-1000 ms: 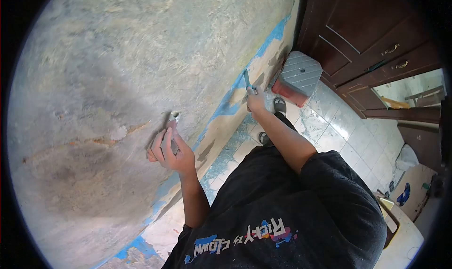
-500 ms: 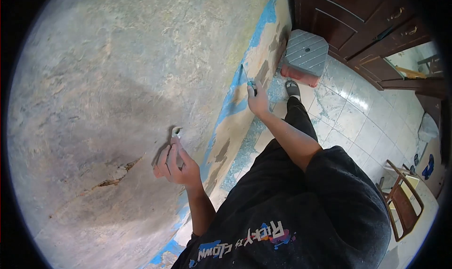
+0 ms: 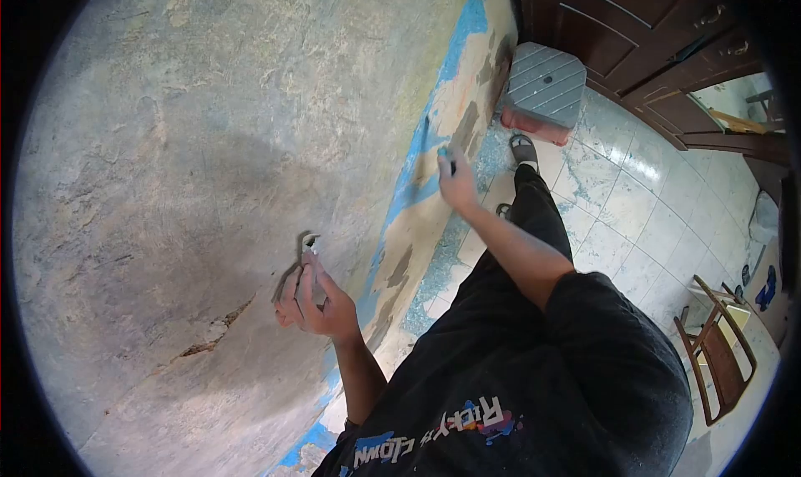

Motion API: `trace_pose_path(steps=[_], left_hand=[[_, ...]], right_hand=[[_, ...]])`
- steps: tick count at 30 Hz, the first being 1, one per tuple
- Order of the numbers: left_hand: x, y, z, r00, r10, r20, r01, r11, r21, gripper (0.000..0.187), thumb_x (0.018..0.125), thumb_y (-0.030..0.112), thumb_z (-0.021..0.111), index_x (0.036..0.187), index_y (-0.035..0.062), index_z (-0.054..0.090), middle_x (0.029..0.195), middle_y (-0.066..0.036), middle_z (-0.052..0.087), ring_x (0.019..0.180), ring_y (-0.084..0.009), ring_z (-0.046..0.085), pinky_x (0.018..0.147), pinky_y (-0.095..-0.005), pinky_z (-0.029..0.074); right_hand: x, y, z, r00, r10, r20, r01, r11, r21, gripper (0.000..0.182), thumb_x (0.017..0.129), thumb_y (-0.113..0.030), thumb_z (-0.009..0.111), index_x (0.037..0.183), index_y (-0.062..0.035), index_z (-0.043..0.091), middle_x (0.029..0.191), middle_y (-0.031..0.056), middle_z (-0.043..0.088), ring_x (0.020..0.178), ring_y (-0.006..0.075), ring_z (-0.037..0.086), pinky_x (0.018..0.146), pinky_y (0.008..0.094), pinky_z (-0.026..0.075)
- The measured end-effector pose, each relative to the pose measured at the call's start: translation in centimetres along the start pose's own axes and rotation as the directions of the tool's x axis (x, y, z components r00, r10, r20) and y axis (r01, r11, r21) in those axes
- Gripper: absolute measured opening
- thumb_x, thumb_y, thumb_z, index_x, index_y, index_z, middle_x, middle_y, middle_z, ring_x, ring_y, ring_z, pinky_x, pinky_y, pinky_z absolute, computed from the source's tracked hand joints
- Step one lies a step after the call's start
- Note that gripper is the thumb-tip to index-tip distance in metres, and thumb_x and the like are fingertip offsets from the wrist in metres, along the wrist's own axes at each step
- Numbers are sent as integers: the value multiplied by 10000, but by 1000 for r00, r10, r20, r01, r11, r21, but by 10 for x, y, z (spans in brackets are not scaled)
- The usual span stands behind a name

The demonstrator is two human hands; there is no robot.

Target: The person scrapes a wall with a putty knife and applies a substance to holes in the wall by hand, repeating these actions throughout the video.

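Note:
My left hand (image 3: 319, 303) is up against the grey plaster wall (image 3: 200, 143), its fingers dusty and bent. Its fingertips are pinched at the lower rim of a small pale pipe stub (image 3: 309, 242) in the wall. My right hand (image 3: 456, 182) is closed around a scraper (image 3: 443, 153) with a teal and black handle. It is beside the strip of blue paint (image 3: 424, 143) low on the wall. The scraper's blade is blurred and hard to make out now.
A grey-topped step stool (image 3: 546, 80) with a reddish base stands near the dark wooden door (image 3: 601, 26). Paint flakes litter the tiled floor (image 3: 622, 201). A wooden chair (image 3: 722, 352) is at the right. The wall has a crack (image 3: 204, 343) left of my left hand.
My right hand has shifted slightly down along the blue strip and is more blurred, with the blade no longer distinct. My left hand stays at the pipe stub. The view has moved a little.

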State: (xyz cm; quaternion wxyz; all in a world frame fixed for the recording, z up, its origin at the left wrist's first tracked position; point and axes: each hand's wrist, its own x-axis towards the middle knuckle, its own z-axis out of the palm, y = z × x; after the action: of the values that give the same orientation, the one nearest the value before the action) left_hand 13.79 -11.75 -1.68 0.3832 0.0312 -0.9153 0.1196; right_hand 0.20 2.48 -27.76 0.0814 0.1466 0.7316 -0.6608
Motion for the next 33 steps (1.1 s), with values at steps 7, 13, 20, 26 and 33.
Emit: trace_pose_path(steps=[7, 13, 20, 26, 33], left_hand=[[2, 3, 1, 1000, -6, 16, 5, 999, 35, 254, 822, 17, 832, 1003, 145, 707, 1023, -12, 705, 950, -168, 643, 879, -353, 355], [0, 3, 3, 1000, -14, 18, 14, 1000, 7, 251, 833, 7, 815, 1015, 143, 710, 1023, -14, 710, 955, -166, 642, 882, -352, 351], [-1, -2, 1, 999, 21, 32, -21, 1000, 16, 265, 822, 3, 823, 1018, 140, 706, 1020, -17, 712, 933, -179, 645, 861, -357, 359], [4, 0, 8, 999, 29, 18, -29, 999, 17, 276, 816, 7, 832, 1021, 141, 704, 1014, -12, 711, 930, -178, 640, 843, -355, 350], [1, -2, 9, 1000, 22, 21, -22, 999, 33, 300, 809, 4, 838, 1019, 172, 706, 1028, 4, 698, 941, -177, 625, 832, -352, 341]], right_hand=[[-13, 1, -8, 998, -44, 43, 45, 998, -32, 279, 1001, -257, 578, 1222, -87, 583, 880, 252, 686, 861, 486, 661, 737, 537, 504], [-2, -4, -20, 996, -66, 53, 70, 995, -74, 273, 1004, -252, 572, 1212, -75, 589, 870, 275, 673, 859, 493, 653, 715, 525, 503], [2, -5, -19, 997, -69, 16, 70, 995, -68, 266, 1006, -250, 568, 1200, -70, 591, 888, 269, 681, 859, 492, 656, 740, 533, 501], [19, 6, -11, 998, -69, -7, 69, 997, -28, 286, 1003, -266, 574, 1222, -83, 594, 940, 263, 690, 912, 474, 672, 777, 509, 522], [8, 2, -13, 998, -59, 3, 59, 996, -72, 291, 998, -280, 587, 1208, -79, 598, 950, 267, 689, 923, 469, 675, 775, 501, 525]])
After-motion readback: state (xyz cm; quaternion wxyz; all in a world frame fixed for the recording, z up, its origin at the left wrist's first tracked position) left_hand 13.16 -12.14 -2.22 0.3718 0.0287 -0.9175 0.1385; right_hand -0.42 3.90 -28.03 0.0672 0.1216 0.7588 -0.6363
